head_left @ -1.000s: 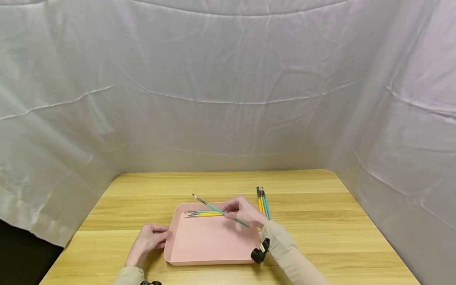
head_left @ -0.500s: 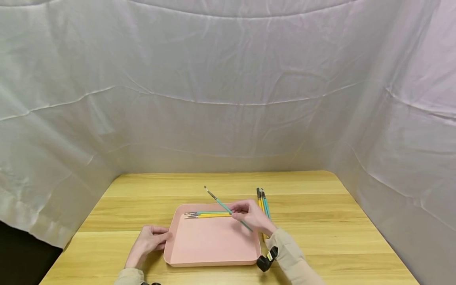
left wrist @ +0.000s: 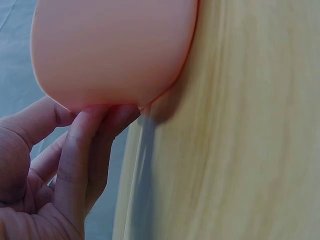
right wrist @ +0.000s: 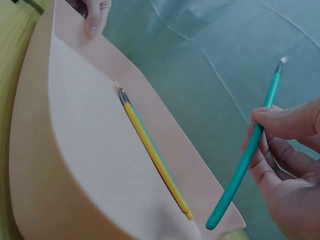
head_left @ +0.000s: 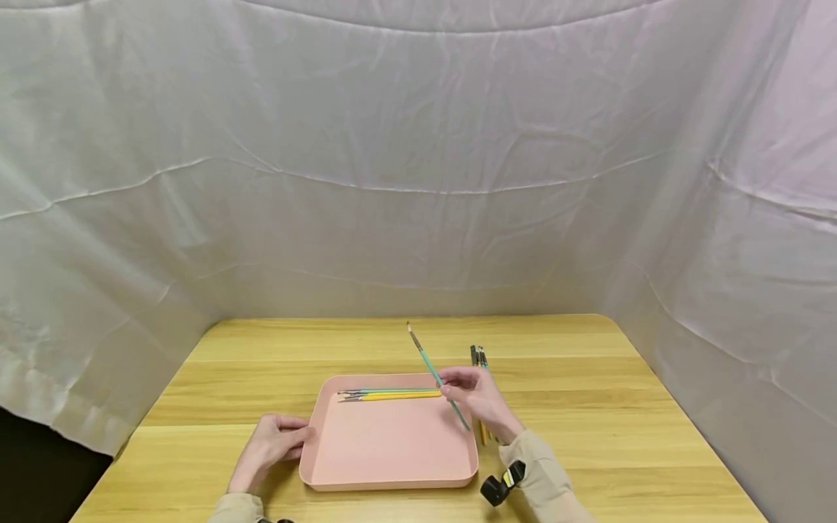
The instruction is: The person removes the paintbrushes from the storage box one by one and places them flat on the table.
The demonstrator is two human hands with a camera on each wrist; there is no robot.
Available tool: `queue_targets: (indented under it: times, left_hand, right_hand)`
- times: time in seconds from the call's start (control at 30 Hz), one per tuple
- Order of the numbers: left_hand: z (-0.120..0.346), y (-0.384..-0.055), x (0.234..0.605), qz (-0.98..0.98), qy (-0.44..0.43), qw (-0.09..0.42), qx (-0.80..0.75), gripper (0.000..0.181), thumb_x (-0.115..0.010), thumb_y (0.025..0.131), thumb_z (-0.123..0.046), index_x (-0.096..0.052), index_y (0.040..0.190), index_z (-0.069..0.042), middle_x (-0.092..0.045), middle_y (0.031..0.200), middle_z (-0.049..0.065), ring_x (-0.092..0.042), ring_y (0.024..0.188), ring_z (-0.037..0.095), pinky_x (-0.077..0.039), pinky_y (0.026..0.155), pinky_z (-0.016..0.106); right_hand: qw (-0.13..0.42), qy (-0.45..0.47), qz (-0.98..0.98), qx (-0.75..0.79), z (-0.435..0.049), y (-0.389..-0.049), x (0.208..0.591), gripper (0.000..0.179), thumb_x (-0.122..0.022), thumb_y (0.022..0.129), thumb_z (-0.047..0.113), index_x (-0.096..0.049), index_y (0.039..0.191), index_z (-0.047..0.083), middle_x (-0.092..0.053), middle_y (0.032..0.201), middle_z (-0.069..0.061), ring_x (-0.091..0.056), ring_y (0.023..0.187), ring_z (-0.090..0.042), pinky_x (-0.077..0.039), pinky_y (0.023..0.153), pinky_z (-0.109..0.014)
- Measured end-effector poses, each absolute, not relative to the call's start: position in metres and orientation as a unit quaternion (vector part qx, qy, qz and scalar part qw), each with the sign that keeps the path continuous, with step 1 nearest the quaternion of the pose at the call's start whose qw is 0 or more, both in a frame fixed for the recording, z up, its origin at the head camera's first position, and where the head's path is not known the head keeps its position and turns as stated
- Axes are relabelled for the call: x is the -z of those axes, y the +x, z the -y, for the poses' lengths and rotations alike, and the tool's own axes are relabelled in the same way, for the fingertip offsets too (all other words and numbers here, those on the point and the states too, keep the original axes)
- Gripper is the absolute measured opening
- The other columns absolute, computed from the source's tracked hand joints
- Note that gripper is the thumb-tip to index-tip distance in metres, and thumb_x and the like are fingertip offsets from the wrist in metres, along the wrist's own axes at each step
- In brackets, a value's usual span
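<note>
Right hand [head_left: 480,398]: thumb and fingers pinching teal paintbrush [head_left: 428,363] mid-handle, brush tilted, bristles up, handle end over right side of pink tray [head_left: 392,447]. Left hand [head_left: 269,444]: thumb and fingers gripping tray's left wall, well apart from teal paintbrush. Yellow and teal paintbrushes [head_left: 399,396] inside tray, along far wall. More paintbrushes [head_left: 475,356] on surface [head_left: 621,428], right of tray, partly hidden behind right hand.

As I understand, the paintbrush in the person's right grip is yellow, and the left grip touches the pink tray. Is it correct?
Not entirely: the paintbrush in the right grip is teal-green, not yellow, as the right wrist view shows. The left grip does touch the pink tray.
</note>
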State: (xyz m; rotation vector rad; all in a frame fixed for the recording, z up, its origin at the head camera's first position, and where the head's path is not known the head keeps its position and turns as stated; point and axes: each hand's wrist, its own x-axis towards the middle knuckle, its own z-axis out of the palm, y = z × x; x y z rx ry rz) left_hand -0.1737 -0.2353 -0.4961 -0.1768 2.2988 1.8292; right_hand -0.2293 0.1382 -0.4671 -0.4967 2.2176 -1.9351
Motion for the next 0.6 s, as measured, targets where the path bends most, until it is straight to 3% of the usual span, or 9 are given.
queue_targets:
  times: [0.13, 0.3, 0.53, 0.6]
  left_hand:
    - [0.236, -0.174, 0.496, -0.779, -0.058, 0.1, -0.617, 0.036, -0.068, 0.091, 0.0, -0.06, 0.116, 0.023, -0.075, 0.096, 0.027, -0.073, 0.073, 0.011, -0.064, 0.066, 0.024]
    - [0.235, -0.173, 0.496, -0.779, -0.06, 0.1, -0.616, 0.035, -0.068, 0.091, 0.0, -0.06, 0.116, 0.023, -0.076, 0.095, 0.026, -0.073, 0.073, 0.01, -0.064, 0.066, 0.023]
    - [0.234, -0.173, 0.495, -0.779, -0.063, 0.096, -0.616, 0.034, -0.068, 0.09, 0.0, -0.061, 0.115, 0.023, -0.077, 0.093, 0.024, -0.072, 0.072, 0.01, -0.064, 0.065, 0.023]
    - [0.235, -0.174, 0.496, -0.779, -0.064, 0.097, -0.616, 0.034, -0.068, 0.09, 0.0, -0.061, 0.115, 0.023, -0.076, 0.094, 0.025, -0.072, 0.072, 0.01, -0.064, 0.065, 0.023]
  right_hand:
    - [0.073, -0.171, -0.72, 0.669, -0.144, -0.228, 0.47, 0.036, -0.065, 0.092, -0.003, -0.057, 0.123, -0.02, -0.072, 0.097, 0.0, -0.068, 0.091, -0.011, -0.059, 0.08, -0.017]
    - [0.062, -0.18, -0.693, 0.696, -0.15, -0.226, 0.474, 0.039, -0.064, 0.092, -0.005, -0.051, 0.123, -0.026, -0.07, 0.093, 0.011, -0.068, 0.09, -0.007, -0.059, 0.081, -0.016]
    - [0.045, -0.126, -0.683, 0.718, -0.166, -0.224, 0.471, 0.038, -0.065, 0.092, -0.004, -0.051, 0.123, -0.022, -0.069, 0.097, 0.001, -0.068, 0.089, -0.006, -0.059, 0.084, -0.017]
    - [0.043, -0.111, -0.673, 0.73, -0.17, -0.224, 0.47, 0.038, -0.064, 0.092, -0.005, -0.051, 0.124, -0.021, -0.068, 0.096, 0.004, -0.068, 0.088, -0.006, -0.059, 0.084, -0.018]
